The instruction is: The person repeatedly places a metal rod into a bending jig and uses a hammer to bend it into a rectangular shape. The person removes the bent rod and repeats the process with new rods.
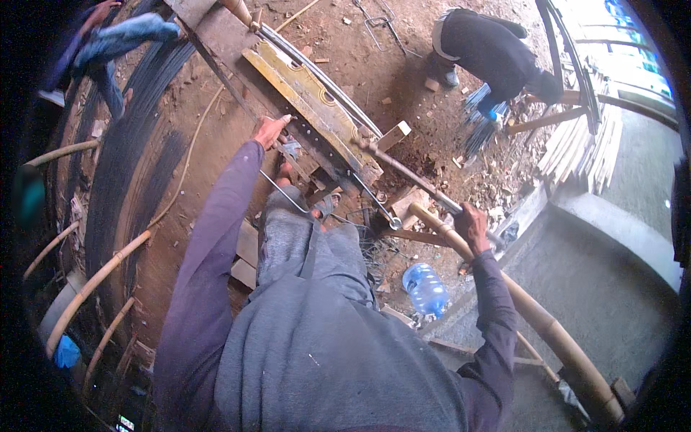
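My right hand (473, 227) is wrapped round a long metal bar (407, 171), whose thicker head rests at the edge of a narrow wooden workbench (237, 50). A worn yellowish board (299, 101) lies along the bench top, beside several thin metal rods (317, 68). My left hand (271, 131) is closed at the bench's near edge, thumb stretched along it; what its fingers hold is hidden. Just below that hand, a thin bent metal rod (282, 191) hangs over my legs. Another rod with a looped end (377, 201) sticks out near the bench's right end.
A thick bamboo pole (547, 327) runs along my right, near a clear blue plastic bottle (425, 289). Dark rods (129, 158) lie in long bundles at left. One co-worker (482, 50) bends over at far right; another person (108, 54) is at far left.
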Available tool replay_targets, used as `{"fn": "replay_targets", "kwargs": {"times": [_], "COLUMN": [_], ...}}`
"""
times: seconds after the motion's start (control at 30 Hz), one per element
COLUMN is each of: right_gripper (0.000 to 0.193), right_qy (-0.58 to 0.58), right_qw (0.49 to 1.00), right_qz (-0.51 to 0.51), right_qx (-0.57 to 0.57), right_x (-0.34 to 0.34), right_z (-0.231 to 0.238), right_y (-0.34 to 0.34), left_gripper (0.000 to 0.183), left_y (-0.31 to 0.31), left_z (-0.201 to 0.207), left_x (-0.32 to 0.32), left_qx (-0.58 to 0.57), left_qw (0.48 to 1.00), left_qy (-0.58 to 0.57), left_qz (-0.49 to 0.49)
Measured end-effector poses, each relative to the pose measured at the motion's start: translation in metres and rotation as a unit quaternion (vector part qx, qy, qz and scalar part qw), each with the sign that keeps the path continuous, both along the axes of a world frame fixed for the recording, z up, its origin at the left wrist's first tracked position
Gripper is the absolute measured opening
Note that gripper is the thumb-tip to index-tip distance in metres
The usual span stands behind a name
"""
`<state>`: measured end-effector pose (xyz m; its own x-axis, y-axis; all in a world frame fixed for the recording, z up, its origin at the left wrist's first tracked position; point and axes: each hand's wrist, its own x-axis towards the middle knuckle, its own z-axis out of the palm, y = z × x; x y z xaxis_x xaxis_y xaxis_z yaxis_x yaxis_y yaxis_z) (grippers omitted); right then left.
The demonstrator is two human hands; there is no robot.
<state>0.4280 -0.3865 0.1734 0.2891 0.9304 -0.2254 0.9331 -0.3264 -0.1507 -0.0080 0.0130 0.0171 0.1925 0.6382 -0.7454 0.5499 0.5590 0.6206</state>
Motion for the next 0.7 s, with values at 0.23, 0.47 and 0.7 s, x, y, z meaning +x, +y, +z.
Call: {"fn": "replay_targets", "kwargs": {"times": [0.23, 0.47, 0.7], "right_gripper": [0.010, 0.015, 0.013], "right_qy": [-0.044, -0.060, -0.055], "right_qw": [0.979, 0.961, 0.946], "right_qz": [0.198, 0.270, 0.319], "right_qx": [-0.003, -0.008, 0.024], "right_x": [0.099, 0.128, 0.140], "right_z": [-0.029, -0.070, -0.088], "right_y": [0.034, 0.096, 0.133], "left_gripper": [0.044, 0.066, 0.064], "left_y": [-0.005, -0.021, -0.024], "left_z": [-0.025, -0.043, -0.007], "left_x": [-0.006, -0.009, 0.002], "left_qx": [0.069, 0.171, 0.193], "left_qw": [0.995, 0.982, 0.972], "left_qy": [0.056, 0.076, 0.125], "left_qz": [-0.053, -0.021, -0.037]}}
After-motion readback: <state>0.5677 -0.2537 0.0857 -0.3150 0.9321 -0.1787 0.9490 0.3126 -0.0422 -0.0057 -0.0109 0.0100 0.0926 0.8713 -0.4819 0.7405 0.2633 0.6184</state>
